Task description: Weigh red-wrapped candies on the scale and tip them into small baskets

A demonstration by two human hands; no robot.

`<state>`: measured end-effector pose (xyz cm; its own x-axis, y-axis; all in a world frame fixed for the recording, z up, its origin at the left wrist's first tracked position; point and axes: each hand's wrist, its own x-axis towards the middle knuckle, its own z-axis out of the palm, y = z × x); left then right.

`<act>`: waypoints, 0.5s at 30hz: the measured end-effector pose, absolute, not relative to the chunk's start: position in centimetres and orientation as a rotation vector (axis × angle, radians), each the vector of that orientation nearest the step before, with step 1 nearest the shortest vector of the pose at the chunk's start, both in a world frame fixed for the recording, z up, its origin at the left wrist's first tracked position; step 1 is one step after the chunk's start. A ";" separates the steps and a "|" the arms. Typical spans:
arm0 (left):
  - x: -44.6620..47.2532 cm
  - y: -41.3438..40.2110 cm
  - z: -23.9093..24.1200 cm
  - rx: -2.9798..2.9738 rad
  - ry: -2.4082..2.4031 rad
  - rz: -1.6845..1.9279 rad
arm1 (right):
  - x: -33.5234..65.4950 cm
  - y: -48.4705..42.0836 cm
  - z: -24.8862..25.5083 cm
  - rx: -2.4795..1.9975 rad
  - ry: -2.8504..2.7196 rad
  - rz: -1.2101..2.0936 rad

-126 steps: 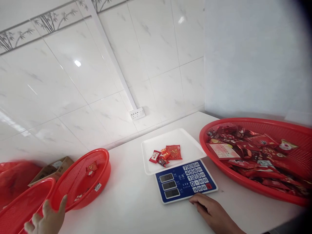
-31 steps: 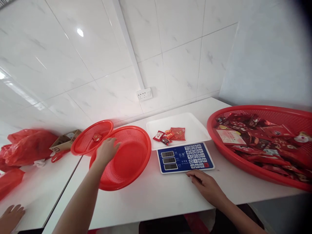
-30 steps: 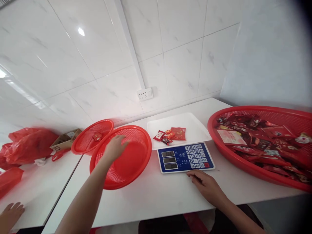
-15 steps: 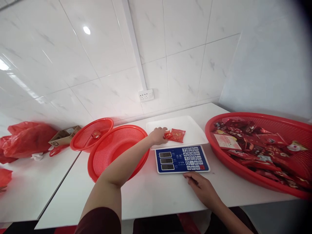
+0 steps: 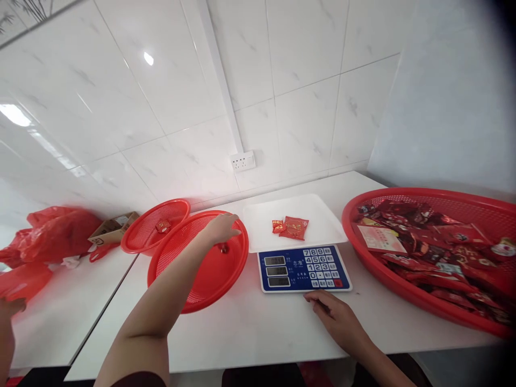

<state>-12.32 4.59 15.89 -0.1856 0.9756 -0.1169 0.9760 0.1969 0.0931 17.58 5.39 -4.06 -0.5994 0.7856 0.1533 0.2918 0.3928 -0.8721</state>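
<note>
My left hand is over the near red round basket, its fingers apart. Just below it, a small shiny dark red piece shows against the basket, apart from the fingers. My right hand rests on the table at the front edge of the blue-and-white digital scale, fingers loosely bent with a gap between them and nothing seen in them. On the scale's white tray lie a small red packet and a larger red packet, side by side.
A big red basket full of red packets stands at the right. Behind the near basket is another red basket with one red packet. Red plastic bags and a cardboard box lie left. Another person's hand shows at the left edge.
My left hand has left the packets on the scale tray and moved left over the near basket. The small dark red piece now shows there. My right hand stays put; another person's hand has appeared.
</note>
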 end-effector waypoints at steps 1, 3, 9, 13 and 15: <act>-11.7 4.8 15.6 1.938 2.274 0.008 | 17.6 5.4 -4.0 -0.919 -2.096 1.153; -9.9 5.9 14.4 2.029 2.179 0.040 | 17.5 5.4 -4.1 -0.920 -2.103 1.149; -4.6 10.9 10.0 2.217 1.992 0.024 | 17.6 5.3 -4.1 -0.946 -2.112 1.112; -3.4 12.7 8.8 2.353 1.934 -0.044 | 17.7 5.1 -4.1 -0.944 -2.105 1.098; -3.3 13.3 8.6 2.398 1.934 -0.068 | 17.6 5.1 -4.2 -0.946 -2.106 1.101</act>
